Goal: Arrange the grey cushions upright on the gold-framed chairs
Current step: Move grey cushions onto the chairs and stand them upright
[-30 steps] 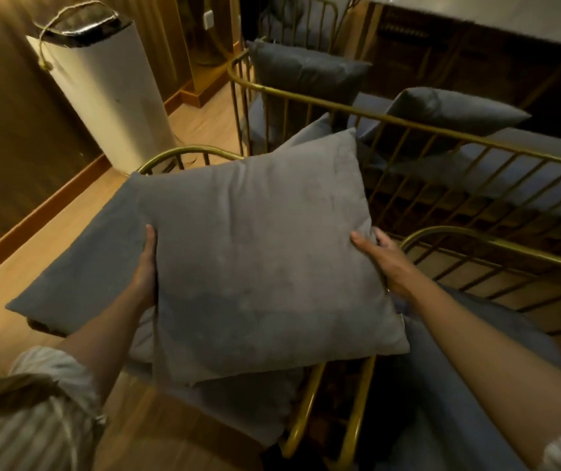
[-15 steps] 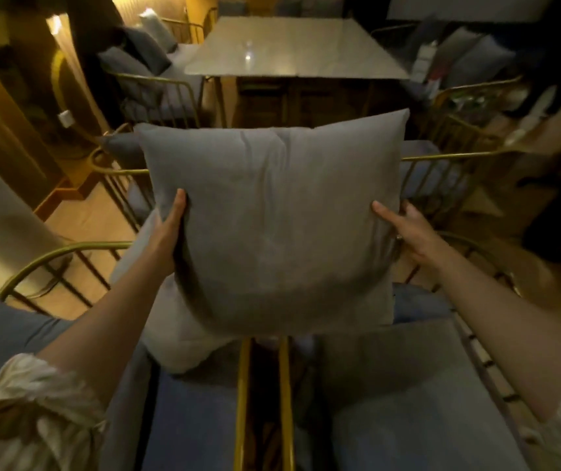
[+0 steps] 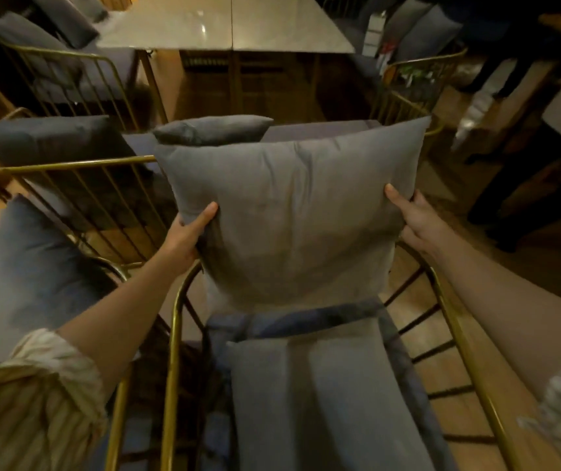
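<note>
Fingers (image 3: 204, 215) of both hands pinch the soft, light cushion (image 3: 292, 215) by its side edges, mid-frame, above the chair (image 3: 170, 334), the best hold.

Pale table (image 3: 224, 25), wooden floor (image 3: 459, 379)

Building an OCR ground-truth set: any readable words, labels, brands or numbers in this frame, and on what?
None readable.
Grey cushion, held by left hand and right hand: plain fabric, no tag or print visible.
Gold-framed chair: no markings.
Pale table top: only glare, no text.
White and red items at top right, beyond the table: possibly packaging, too blurred to tell if it carries text.
</note>
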Demonstrator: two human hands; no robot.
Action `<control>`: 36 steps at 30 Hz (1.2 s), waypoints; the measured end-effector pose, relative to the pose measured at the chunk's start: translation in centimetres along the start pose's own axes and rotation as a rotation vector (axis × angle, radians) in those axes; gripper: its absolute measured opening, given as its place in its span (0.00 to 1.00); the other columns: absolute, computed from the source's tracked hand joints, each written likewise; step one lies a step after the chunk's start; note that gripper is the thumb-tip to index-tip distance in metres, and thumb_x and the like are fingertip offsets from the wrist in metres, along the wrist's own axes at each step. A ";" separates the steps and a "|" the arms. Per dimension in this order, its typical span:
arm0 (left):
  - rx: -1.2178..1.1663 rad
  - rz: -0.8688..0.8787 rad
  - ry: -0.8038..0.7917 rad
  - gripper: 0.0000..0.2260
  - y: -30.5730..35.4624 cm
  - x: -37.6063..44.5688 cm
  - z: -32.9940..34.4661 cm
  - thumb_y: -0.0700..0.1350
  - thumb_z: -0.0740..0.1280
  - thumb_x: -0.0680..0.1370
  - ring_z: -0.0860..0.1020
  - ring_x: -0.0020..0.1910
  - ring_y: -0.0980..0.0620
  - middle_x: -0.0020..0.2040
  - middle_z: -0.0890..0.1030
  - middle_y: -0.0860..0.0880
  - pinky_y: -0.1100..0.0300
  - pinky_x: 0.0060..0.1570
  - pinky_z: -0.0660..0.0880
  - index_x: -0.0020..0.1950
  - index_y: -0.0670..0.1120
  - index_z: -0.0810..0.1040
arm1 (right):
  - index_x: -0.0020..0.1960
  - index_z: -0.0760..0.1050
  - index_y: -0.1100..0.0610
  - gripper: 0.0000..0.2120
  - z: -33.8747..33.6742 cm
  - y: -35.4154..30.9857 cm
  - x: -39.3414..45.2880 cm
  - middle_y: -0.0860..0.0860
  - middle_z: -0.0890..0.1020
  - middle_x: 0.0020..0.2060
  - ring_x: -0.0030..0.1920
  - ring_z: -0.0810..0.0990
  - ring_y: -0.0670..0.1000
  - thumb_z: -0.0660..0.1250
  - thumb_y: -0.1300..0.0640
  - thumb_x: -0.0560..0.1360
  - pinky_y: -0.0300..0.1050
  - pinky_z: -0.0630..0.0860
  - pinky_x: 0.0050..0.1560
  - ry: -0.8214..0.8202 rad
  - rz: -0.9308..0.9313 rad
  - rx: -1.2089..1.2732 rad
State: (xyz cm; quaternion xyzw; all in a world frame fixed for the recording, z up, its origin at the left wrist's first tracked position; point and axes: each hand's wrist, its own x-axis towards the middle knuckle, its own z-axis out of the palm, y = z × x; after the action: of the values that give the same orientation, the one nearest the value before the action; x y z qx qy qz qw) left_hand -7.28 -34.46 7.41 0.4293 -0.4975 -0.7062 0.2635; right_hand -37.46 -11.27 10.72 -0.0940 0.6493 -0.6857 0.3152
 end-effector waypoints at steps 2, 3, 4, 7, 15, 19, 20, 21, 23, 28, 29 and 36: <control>0.000 -0.022 -0.010 0.50 -2.6 1.3 0.6 0.66 0.80 0.56 0.73 0.68 0.46 0.69 0.76 0.51 0.42 0.71 0.68 0.74 0.52 0.68 | 0.78 0.61 0.52 0.36 -1.2 2.0 2.0 0.53 0.72 0.74 0.71 0.73 0.57 0.72 0.49 0.74 0.59 0.73 0.65 -0.003 0.045 0.001; 0.000 -0.034 -0.006 0.54 -3.9 2.0 0.9 0.67 0.81 0.52 0.73 0.68 0.45 0.69 0.76 0.50 0.41 0.70 0.68 0.74 0.52 0.68 | 0.78 0.60 0.51 0.40 -1.7 3.1 2.9 0.52 0.70 0.75 0.73 0.70 0.58 0.73 0.46 0.72 0.63 0.71 0.69 -0.008 0.071 0.008; 0.005 -0.047 0.003 0.56 -5.2 2.8 1.0 0.67 0.81 0.51 0.73 0.69 0.45 0.70 0.75 0.50 0.42 0.70 0.68 0.75 0.52 0.67 | 0.79 0.58 0.50 0.45 -2.1 4.1 3.7 0.52 0.68 0.76 0.75 0.67 0.59 0.74 0.44 0.68 0.66 0.67 0.72 -0.016 0.102 0.010; -0.007 -0.079 0.010 0.51 -8.0 4.2 1.7 0.63 0.81 0.56 0.72 0.69 0.47 0.70 0.74 0.51 0.46 0.70 0.68 0.76 0.51 0.66 | 0.80 0.57 0.49 0.51 -3.2 7.5 5.9 0.51 0.67 0.77 0.77 0.65 0.59 0.75 0.41 0.62 0.67 0.63 0.74 -0.039 0.167 0.000; 0.094 -0.125 0.105 0.41 -15.0 5.5 2.3 0.62 0.77 0.62 0.77 0.64 0.48 0.65 0.80 0.49 0.46 0.66 0.73 0.72 0.50 0.72 | 0.80 0.51 0.43 0.62 -5.5 14.7 8.0 0.50 0.66 0.77 0.77 0.64 0.58 0.79 0.35 0.54 0.67 0.62 0.75 -0.045 0.257 -0.019; 0.091 -0.156 0.190 0.51 -18.6 7.0 1.6 0.71 0.78 0.53 0.76 0.66 0.47 0.67 0.78 0.51 0.42 0.67 0.72 0.72 0.54 0.70 | 0.80 0.53 0.46 0.52 -5.4 16.5 8.4 0.51 0.66 0.77 0.76 0.65 0.58 0.76 0.37 0.64 0.66 0.63 0.75 0.033 0.297 -0.110; 0.070 -0.166 0.220 0.53 -19.1 7.2 1.7 0.71 0.78 0.51 0.75 0.68 0.45 0.69 0.77 0.50 0.41 0.68 0.71 0.73 0.53 0.68 | 0.79 0.54 0.46 0.48 -5.4 16.8 8.4 0.51 0.67 0.76 0.76 0.65 0.59 0.75 0.38 0.67 0.65 0.64 0.74 0.054 0.296 -0.125; 0.050 -0.192 0.244 0.55 -18.9 6.9 2.1 0.71 0.77 0.51 0.73 0.69 0.43 0.70 0.75 0.48 0.41 0.68 0.71 0.73 0.53 0.67 | 0.79 0.54 0.46 0.46 -5.4 17.0 8.4 0.51 0.67 0.76 0.76 0.66 0.59 0.74 0.39 0.70 0.64 0.66 0.73 0.067 0.295 -0.137; 0.019 -0.236 0.297 0.54 -17.5 5.7 3.2 0.69 0.76 0.54 0.72 0.70 0.40 0.73 0.72 0.46 0.40 0.69 0.70 0.75 0.52 0.63 | 0.80 0.54 0.46 0.44 -5.4 17.0 8.2 0.52 0.67 0.77 0.76 0.66 0.59 0.73 0.40 0.72 0.63 0.67 0.72 0.079 0.295 -0.170; 0.179 -0.263 0.343 0.35 -16.5 3.3 3.7 0.56 0.71 0.76 0.72 0.70 0.40 0.73 0.71 0.43 0.52 0.61 0.71 0.76 0.43 0.62 | 0.79 0.56 0.54 0.44 -6.2 16.3 5.3 0.56 0.69 0.75 0.73 0.70 0.59 0.74 0.42 0.72 0.55 0.73 0.67 0.129 0.256 -0.340; 0.249 -0.254 0.352 0.30 -16.0 2.5 3.5 0.54 0.68 0.78 0.72 0.70 0.40 0.72 0.72 0.43 0.55 0.58 0.70 0.75 0.42 0.64 | 0.78 0.58 0.56 0.41 -6.2 16.3 4.4 0.56 0.72 0.73 0.71 0.72 0.59 0.74 0.45 0.73 0.52 0.74 0.63 0.130 0.269 -0.364; 0.523 -0.186 0.258 0.20 -13.1 -2.4 -2.6 0.51 0.66 0.80 0.73 0.68 0.44 0.69 0.76 0.44 0.53 0.62 0.70 0.71 0.45 0.73 | 0.70 0.72 0.63 0.23 -2.5 15.3 -1.5 0.57 0.76 0.68 0.65 0.76 0.59 0.69 0.54 0.79 0.51 0.73 0.63 0.051 0.372 -0.581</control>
State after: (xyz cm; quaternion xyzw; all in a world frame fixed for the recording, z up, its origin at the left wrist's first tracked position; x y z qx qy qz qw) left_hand -3.10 -29.03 -4.27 0.6123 -0.5833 -0.5152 0.1391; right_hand -32.90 -7.74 -3.75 -0.0427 0.8310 -0.4052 0.3788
